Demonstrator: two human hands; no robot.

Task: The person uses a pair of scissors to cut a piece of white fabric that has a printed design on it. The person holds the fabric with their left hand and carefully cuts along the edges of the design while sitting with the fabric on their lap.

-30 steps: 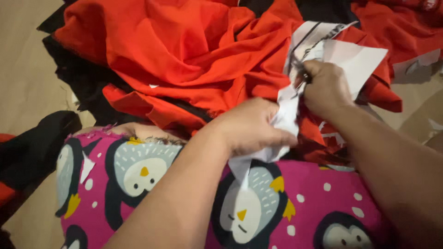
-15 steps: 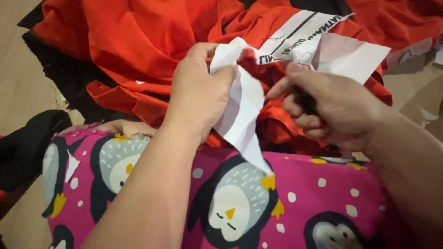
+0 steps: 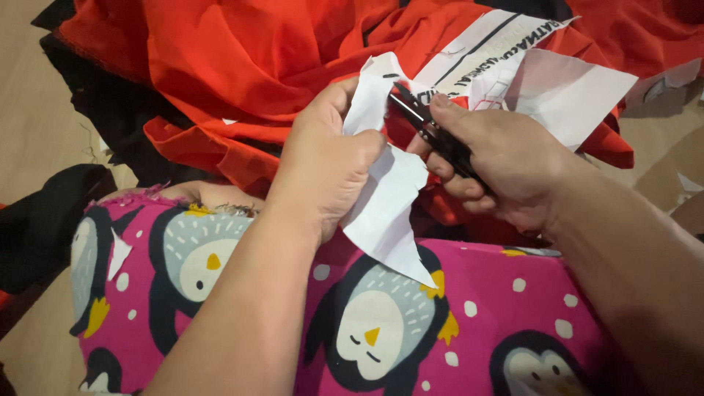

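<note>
Under our arms lies the largest thing in view, the bright pink cloth printed with grey and black penguins [image 3: 484, 308], draped over our lap below both hands; beyond the hands, heaped on the tan floor [image 3: 29, 110], sits the pile of orange-red fabric [image 3: 235, 66] with black fabric [image 3: 110, 110] showing at its left edge, and a white printed paper sheet [image 3: 565, 88] rests on the pile just past our right hand. Since half a second ago the view has drawn closer and the hands have come nearer together: the white paper scrap with a ragged, pointed lower edge [image 3: 385, 213] was hanging loosely between them, and now it sits pinched tight, with the small black-handled scissors [image 3: 433, 132] brought up to its top edge. We judge that this puts the blades right at the paper, so the cutting is in hand rather than being lined up. Our left hand [image 3: 330, 169] is closed around the scrap, thumb and fingers gripping its upper left part, the pointed tail hanging down below the palm toward the penguin cloth. Our right hand [image 3: 506, 169] is wrapped around the scissors, fingers curled over the handles, the tips pointing up and left toward the left thumb. The scrap lies between the two hands, touching the left and meeting the scissor blades near its top.
</note>
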